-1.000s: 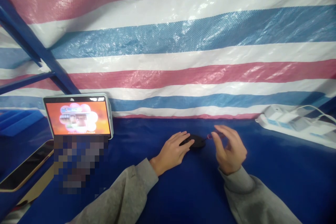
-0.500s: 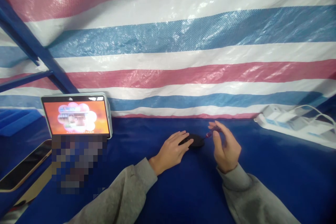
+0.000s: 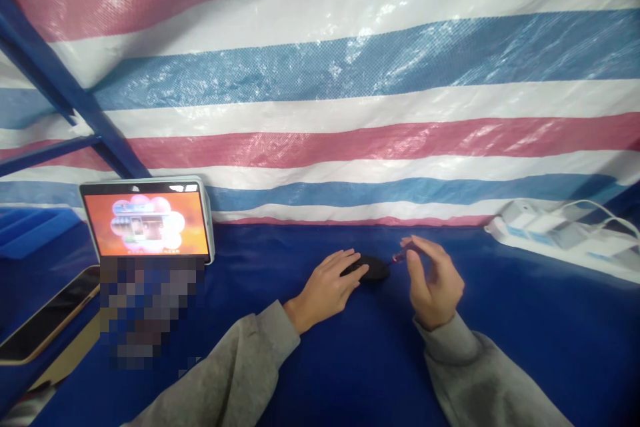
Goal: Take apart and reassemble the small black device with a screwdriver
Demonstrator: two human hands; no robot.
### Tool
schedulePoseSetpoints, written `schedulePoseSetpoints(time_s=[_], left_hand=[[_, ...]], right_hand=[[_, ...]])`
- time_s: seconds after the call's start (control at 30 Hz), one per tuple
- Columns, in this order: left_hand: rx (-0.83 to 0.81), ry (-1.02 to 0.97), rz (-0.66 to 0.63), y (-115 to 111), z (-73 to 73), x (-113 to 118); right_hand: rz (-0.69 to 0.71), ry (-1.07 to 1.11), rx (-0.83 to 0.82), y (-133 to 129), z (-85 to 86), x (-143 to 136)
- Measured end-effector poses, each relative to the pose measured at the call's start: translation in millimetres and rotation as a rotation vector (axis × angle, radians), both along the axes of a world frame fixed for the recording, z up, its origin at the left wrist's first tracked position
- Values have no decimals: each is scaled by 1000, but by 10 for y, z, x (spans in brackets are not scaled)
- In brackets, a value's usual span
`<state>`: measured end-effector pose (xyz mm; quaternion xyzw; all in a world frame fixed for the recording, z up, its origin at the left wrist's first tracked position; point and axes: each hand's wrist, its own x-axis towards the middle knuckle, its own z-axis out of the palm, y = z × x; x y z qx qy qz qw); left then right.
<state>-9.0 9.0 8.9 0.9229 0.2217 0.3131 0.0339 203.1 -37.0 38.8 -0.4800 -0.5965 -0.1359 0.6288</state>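
On the blue table surface (image 3: 350,360) lies a flat black round object (image 3: 375,268). My left hand (image 3: 327,287) rests on its left side, fingers stretched out and palm down. To the right of the black object, my right hand (image 3: 435,280) is raised a little, its fingers curled toward the thumb. A small purple-red piece (image 3: 399,257) shows at its fingertips, beside the right edge of the black object. It is partly hidden by the fingers, and its exact shape is too small to tell.
A tablet (image 3: 145,223) with an orange screen stands at the left. Near it lie a phone (image 3: 53,313) and a blue tray (image 3: 37,230). A white power strip (image 3: 565,240) with plugs and cables is at the right. A striped sheet (image 3: 350,140) hangs behind.
My right hand has shifted slightly right and down, and its fingers have curled more over the purple-red piece. My left hand and the black object have stayed in place.
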Motion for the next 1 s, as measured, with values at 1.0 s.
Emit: schedulePoseSetpoints(time_s=[1.0], left_hand=[[10,15,-1,-2,12,2]], right_hand=[[-37,-64,-14,-29,104,-23]])
